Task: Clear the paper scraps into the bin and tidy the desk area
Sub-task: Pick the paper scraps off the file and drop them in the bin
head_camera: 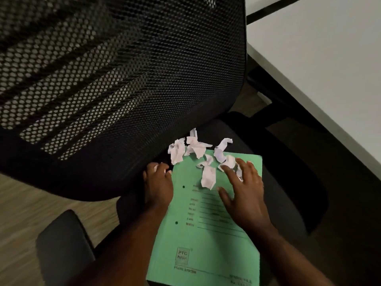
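Several crumpled white paper scraps [198, 149] lie at the far end of a green file folder [206, 234], some spilling onto the dark chair seat [288, 203]. The folder lies flat on the seat. My left hand [158, 182] grips the folder's far left corner, fingers curled over its edge. My right hand [243, 193] rests palm down on the folder with fingers spread, its fingertips touching the nearest scraps [228, 162]. No bin is in view.
The chair's black mesh backrest [113, 79] fills the upper left. A dark armrest [61, 248] sits at lower left. A white desk [329, 69] runs along the right, its edge close to the seat. Wood-look floor [24, 203] shows at left.
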The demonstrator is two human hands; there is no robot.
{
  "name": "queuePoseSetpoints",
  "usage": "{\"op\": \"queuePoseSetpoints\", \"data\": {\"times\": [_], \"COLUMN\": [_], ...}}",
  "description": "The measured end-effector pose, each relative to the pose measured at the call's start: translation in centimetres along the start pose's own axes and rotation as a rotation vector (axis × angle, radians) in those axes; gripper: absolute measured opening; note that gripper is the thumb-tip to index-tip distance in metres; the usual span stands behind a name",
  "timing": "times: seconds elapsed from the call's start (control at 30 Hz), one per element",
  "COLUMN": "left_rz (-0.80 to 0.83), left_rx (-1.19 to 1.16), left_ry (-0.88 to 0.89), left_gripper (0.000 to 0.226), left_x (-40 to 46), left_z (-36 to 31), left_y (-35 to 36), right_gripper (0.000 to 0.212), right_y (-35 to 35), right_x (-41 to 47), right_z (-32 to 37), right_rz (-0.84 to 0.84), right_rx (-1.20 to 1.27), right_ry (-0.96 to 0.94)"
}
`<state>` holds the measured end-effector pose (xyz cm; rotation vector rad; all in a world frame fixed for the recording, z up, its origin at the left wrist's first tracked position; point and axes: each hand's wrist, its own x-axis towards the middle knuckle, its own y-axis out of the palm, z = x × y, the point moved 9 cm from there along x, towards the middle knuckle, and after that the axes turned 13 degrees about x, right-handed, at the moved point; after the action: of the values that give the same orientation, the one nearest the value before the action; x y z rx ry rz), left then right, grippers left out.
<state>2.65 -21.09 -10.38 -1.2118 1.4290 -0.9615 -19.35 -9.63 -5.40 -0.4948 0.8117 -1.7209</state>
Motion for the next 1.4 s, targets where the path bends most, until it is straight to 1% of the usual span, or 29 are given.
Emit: {"op": "queuePoseSetpoints", "data": {"times": [0.07, 0.13, 0.17, 0.23, 0.3, 0.37, 0.43, 0.47, 0.53, 0.63, 0.73, 0.8, 0.87, 1.0, 1.1, 1.23, 1.33, 1.4], "left_rz": [-0.069, -0.171, -0.196, -0.171, -0.139, -0.135, -0.088, -0.051, -0.020, -0.068, -0.138, -0.105, -0.092, -0.107, -0.091, -0.093, -0.078, -0.083], "left_rx": [-0.049, -0.116, -0.150, -0.198, -0.180, -0.043, 0.116, 0.171, 0.228, 0.170, 0.014, -0.106, -0.171, -0.188, -0.208, -0.296, -0.340, -0.364], "left_ry": [0.026, 0.079, 0.104, 0.094, 0.057, 0.138, 0.233, 0.251, 0.250, 0.271, 0.345, 0.322, 0.281, 0.244, 0.254, 0.241, 0.220, 0.231], "left_gripper": [0.014, 0.010, 0.009, 0.016, 0.022, 0.033, 0.050, 0.056, 0.060, 0.056, 0.044, 0.037, 0.032, 0.019, 0.011, 0.008, 0.011, 0.013], "left_x": [0.1, -0.3, -0.5, -0.2, 0.8, 1.9, 2.6, 2.9, 3.0, 2.9, 2.6, 2.8, 3.0, 2.9, 2.1, 0.2, -1.8, -3.3], "left_z": [-0.2, -1.1, -1.7, -2.5, -3.3, -5.1, -7.1, -7.6, -8.1, -8.6, -9.1, -8.7, -8.2, -7.3, -6.7, -5.5, -4.3, -3.7], "left_y": [-0.6, -1.9, -2.3, -2.3, -2.0, -1.4, -0.4, 0.3, 1.3, 1.7, 1.4, 1.5, 1.6, 1.3, 1.2, 0.5, 0.0, -0.7], "right_gripper": [0.070, 0.084, 0.089, 0.096, 0.096, 0.091, 0.080, 0.073, 0.055, 0.033, 0.022, 0.023, 0.025, 0.031, 0.033, 0.033, 0.035, 0.033], "right_y": [0.6, 1.3, 1.7, 2.6, 3.6, 4.6, 5.5, 5.8, 6.0, 5.9, 5.4, 5.1, 4.8, 4.9, 4.4, 2.8, 1.4, 0.3], "right_x": [1.2, 2.3, 2.8, 3.7, 4.4, 4.9, 5.0, 4.9, 4.5, 3.9, 3.2, 3.0, 2.8, 2.5, 1.9, 0.6, -0.8, -1.9], "right_z": [-0.5, -1.0, -1.1, -1.4, -1.8, -2.2, -2.3, -2.3, -1.9, -1.5, -1.5, -1.1, -0.8, -0.7, -0.4, -0.3, -0.5, -0.2], "right_rz": [0.009, 0.019, 0.029, 0.057, 0.093, 0.140, 0.185, 0.196, 0.196, 0.181, 0.148, 0.123, 0.097, 0.100, 0.064, -0.061, -0.193, -0.277], "right_rx": [0.009, 0.004, -0.013, -0.061, -0.101, -0.123, -0.121, -0.111, -0.093, -0.066, 0.009, 0.060, 0.100, 0.114, 0.182, 0.336, 0.385, 0.394], "right_ry": [0.036, 0.064, 0.074, 0.092, 0.115, 0.135, 0.127, 0.113, 0.073, 0.016, 0.001, -0.039, -0.071, -0.065, -0.071, -0.020, 0.056, 0.083]}}
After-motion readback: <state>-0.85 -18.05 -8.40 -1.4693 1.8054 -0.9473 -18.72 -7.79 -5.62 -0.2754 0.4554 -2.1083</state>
